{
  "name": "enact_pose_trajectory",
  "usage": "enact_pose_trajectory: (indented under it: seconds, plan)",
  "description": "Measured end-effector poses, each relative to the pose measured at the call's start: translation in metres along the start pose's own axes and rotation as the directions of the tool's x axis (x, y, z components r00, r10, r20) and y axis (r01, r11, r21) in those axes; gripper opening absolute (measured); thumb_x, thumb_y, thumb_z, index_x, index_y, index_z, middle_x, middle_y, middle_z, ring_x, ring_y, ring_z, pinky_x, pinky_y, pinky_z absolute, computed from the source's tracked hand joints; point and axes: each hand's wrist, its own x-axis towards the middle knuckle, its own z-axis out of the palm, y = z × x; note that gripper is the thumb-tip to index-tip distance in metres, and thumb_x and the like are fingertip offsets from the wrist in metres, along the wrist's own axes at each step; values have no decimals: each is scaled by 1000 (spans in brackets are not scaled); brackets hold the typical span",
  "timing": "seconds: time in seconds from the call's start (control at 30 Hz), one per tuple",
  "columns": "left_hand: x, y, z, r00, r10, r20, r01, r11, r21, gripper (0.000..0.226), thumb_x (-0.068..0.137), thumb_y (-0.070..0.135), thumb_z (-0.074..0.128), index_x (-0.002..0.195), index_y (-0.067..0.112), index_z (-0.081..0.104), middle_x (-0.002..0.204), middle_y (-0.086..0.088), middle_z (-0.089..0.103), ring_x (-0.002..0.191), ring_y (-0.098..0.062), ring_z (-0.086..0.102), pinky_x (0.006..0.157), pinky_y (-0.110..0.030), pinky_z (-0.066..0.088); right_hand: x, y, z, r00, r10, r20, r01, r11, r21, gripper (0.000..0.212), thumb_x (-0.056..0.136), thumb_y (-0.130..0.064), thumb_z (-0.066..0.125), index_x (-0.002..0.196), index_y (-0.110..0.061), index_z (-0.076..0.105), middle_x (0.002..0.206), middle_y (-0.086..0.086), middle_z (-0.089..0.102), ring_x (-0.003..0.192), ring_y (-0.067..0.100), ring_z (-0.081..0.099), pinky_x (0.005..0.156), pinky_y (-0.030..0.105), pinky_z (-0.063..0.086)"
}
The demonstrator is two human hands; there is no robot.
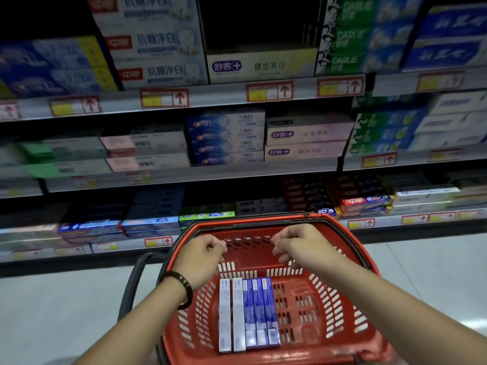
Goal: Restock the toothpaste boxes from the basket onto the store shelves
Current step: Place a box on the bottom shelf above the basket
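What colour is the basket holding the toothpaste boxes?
The basket is red, with slotted holes in its walls and floor; the head view shows it.

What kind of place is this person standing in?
Most likely a supermarket or drugstore toothpaste aisle. It has tiered shelves stacked with toothpaste boxes, price tags with red arrows along the shelf edges, and a red shopping basket holding five loose boxes.

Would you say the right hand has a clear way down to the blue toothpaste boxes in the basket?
Probably yes: the right hand hovers above the open basket, and nothing covers the blue boxes inside.
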Motion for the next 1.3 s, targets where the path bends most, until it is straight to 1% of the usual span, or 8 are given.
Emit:
enact_pose_trajectory:
  seconds: [0.13, 0.23, 0.37, 0.57, 0.73, 0.9, 1.1, 1.3]
  plan:
    - [-3, -6, -1, 990, 106, 97, -129, 954, 270, 20, 103, 34, 59, 87, 27, 68, 77, 1, 72, 63, -8, 62, 56, -20, 51, -3, 5, -9, 999, 22, 32, -19, 997, -77, 13, 102, -20, 64, 98, -17, 76, 93, 0, 81, 81, 17, 76, 64, 30, 52]
    - [-4, -9, -2, 954, 64, 293, -169, 922, 348, 16, 102, 39, 59, 92, 29, 67, 84, 6, 72, 69, -9, 64, 66, -29, 55, -5, 0, -11, 996, 6, 89, 9, 987, -160, 14, 101, -22, 64, 96, -18, 76, 92, 1, 81, 81, 19, 78, 64, 28, 52]
    - [-5, -12, 8, 861, -36, 507, -272, 810, 519, 25, 103, 46, 57, 107, 24, 70, 99, 7, 69, 86, -11, 61, 75, -24, 47, -8, -6, -10, 987, -57, 148, 110, 918, -382, 17, 99, -31, 65, 87, -24, 76, 86, -3, 78, 79, 18, 73, 68, 32, 55]
    - [1, -20, 27, 824, -151, 546, -298, 704, 645, 36, 102, 53, 53, 117, 24, 67, 124, -2, 68, 112, -23, 63, 99, -39, 52, -14, -10, -6, 963, -67, 261, 200, 826, -527, 17, 105, -38, 62, 99, -27, 73, 89, -11, 69, 76, 5, 64, 62, 22, 45]
    - [6, -26, 37, 806, -195, 558, -332, 631, 701, 42, 101, 56, 50, 127, 26, 64, 132, -4, 65, 119, -26, 61, 101, -40, 51, -17, -10, -10, 917, 36, 396, 281, 647, -709, 26, 105, -42, 59, 116, -22, 73, 98, -6, 64, 86, 14, 66, 73, 29, 51]
    - [17, -30, 52, 796, -215, 566, -340, 615, 712, 44, 104, 53, 49, 134, 23, 61, 137, -5, 62, 124, -26, 59, 101, -36, 48, -16, -6, -16, 903, 107, 417, 285, 577, -765, 35, 105, -49, 56, 119, -20, 70, 117, 3, 68, 99, 24, 68, 90, 42, 60]
    - [35, -57, 73, 805, -267, 530, -265, 638, 723, 36, 101, 51, 55, 119, 23, 68, 129, -2, 68, 119, -23, 62, 97, -31, 48, -14, -2, -27, 912, 116, 392, 278, 527, -803, 40, 102, -50, 56, 106, -14, 73, 107, 7, 72, 96, 29, 72, 89, 50, 62]
    - [57, -103, 110, 823, -364, 436, 31, 796, 605, 29, 96, 41, 64, 98, 14, 76, 109, -6, 75, 102, -25, 70, 90, -34, 58, -13, -4, -33, 919, 103, 380, 271, 537, -799, 39, 105, -49, 56, 102, -13, 71, 106, 8, 68, 95, 29, 70, 88, 46, 61]
